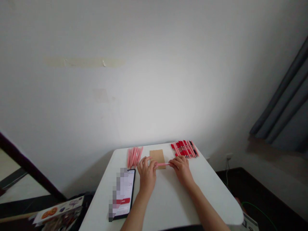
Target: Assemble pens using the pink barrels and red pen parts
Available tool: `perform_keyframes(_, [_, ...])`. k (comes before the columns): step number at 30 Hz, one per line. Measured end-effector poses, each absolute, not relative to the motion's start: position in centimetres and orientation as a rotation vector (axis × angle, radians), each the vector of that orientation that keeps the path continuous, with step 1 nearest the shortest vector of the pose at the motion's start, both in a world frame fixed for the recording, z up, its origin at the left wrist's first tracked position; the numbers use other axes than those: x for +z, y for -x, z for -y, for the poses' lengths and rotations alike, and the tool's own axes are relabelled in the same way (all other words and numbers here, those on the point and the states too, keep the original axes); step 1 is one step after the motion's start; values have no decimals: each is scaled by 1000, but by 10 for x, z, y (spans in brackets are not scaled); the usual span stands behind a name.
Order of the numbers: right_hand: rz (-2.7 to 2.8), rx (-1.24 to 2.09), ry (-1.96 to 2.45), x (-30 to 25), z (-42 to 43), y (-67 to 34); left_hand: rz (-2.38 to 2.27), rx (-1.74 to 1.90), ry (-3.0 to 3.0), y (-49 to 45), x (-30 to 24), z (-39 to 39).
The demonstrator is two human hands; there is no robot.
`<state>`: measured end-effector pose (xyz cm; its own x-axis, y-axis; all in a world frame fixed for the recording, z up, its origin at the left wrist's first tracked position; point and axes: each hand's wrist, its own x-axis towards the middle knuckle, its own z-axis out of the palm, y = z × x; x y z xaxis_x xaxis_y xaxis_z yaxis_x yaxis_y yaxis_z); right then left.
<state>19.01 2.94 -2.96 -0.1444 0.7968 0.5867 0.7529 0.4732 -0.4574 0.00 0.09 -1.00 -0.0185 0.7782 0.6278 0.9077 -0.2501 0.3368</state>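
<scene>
A slim pink pen (163,164) lies crosswise between my two hands, just above the near part of a flat brown piece of card (157,155). My left hand (147,175) pinches its left end, and another bit of pink shows at those fingers. At the pale right end, the fingertips of my right hand (181,168) are closed; fine detail there is too small to tell. Left of the card lies a bunch of pink pen-like sticks (134,157). A row of pink, red and black pens (185,149) lies to the right, beyond my right hand.
A phone (124,194) with a lit screen lies left of my left forearm on the white table (170,202). The table's far edge meets a pale wall (154,80). A dark curtain (286,112) hangs at right. A printed box (59,210) sits low at left.
</scene>
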Motion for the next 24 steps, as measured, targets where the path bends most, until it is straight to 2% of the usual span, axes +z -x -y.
perform_keyframes(13, [1906,43,1299,-32,-30,-194,1885,-916,2081,-1,1,4])
perform_keyframes(24, [1891,2,1274,-28,-28,-194,1920,-947,2089,-1,-3,2])
